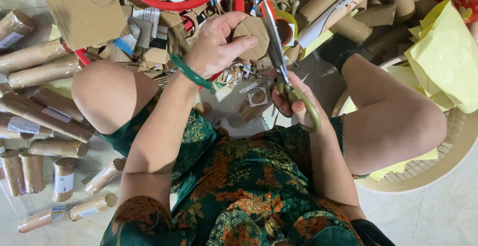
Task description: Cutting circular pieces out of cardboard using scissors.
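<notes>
Two hands: both are working at once.
Left hand [215, 42]: pinching the round brown cardboard piece [253, 36].
Right hand [295, 101]: gripping the green-handled scissors [284, 64], cutting the piece.

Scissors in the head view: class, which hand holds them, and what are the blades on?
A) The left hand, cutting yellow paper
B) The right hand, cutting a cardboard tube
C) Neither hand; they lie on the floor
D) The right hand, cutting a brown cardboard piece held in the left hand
D: the right hand grips the scissors by their green handles, blades at the cardboard piece pinched in the left hand.
</notes>
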